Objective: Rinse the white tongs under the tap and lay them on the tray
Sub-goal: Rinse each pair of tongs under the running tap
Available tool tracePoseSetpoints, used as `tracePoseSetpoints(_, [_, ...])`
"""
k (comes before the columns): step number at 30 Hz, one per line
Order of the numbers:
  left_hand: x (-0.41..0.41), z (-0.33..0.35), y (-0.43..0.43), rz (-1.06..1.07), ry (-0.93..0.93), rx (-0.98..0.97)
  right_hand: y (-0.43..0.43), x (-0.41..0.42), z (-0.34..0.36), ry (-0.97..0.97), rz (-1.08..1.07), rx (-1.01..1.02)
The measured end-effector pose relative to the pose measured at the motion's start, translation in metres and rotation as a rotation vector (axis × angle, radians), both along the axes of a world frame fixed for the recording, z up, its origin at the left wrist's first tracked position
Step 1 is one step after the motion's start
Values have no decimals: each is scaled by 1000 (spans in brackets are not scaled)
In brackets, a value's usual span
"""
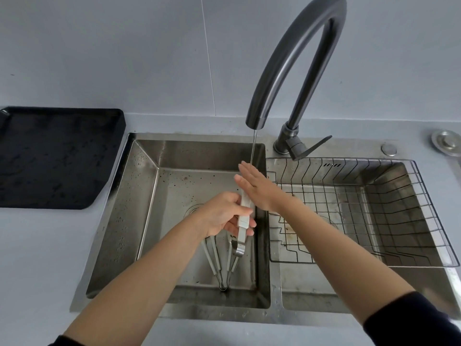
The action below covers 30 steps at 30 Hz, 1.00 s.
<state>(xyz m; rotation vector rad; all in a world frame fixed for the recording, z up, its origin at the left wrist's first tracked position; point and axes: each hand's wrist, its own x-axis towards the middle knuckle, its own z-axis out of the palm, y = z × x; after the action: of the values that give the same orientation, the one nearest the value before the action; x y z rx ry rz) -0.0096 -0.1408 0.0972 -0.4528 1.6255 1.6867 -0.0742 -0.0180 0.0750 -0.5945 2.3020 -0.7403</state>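
White tongs point(243, 218): held over the left basin of the steel sink point(147, 208), metal hinged end lowest, upper part under a thin stream from the grey tap point(294, 58).
Left hand point(222, 213): fingers curled round the tongs' middle, gripping them.
Right hand point(257, 188): fingers straight and together, laid flat against the tongs' upper part.
Black tray point(59, 156): on the worktop point(37, 245), left of the sink, well apart from the tongs.
Metal utensils point(222, 260): lying on the basin floor.
Wire basket point(349, 159): set in the right basin.
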Motion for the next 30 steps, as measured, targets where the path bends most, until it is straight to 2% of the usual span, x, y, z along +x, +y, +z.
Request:
tracePoseSetpoints(8, [-3,-2,-10,-10,97,-69,-5,25,4,-12,123,-18])
tracePoseSetpoints(19, [3,11,2,-40,58,-52,-6,-16,-8,-12,-117,-38])
tracePoseSetpoints(24, [11,13,3,-95,50,-81,-12,-29,-12,-213,-318,-131])
tracePoseSetpoints(27, [18,11,0,-141,65,-99,-10,-38,-10,-322,-457,-100])
tracePoseSetpoints(30, [23,8,-5,-163,105,-149,-7,-38,-10,-528,-656,-243])
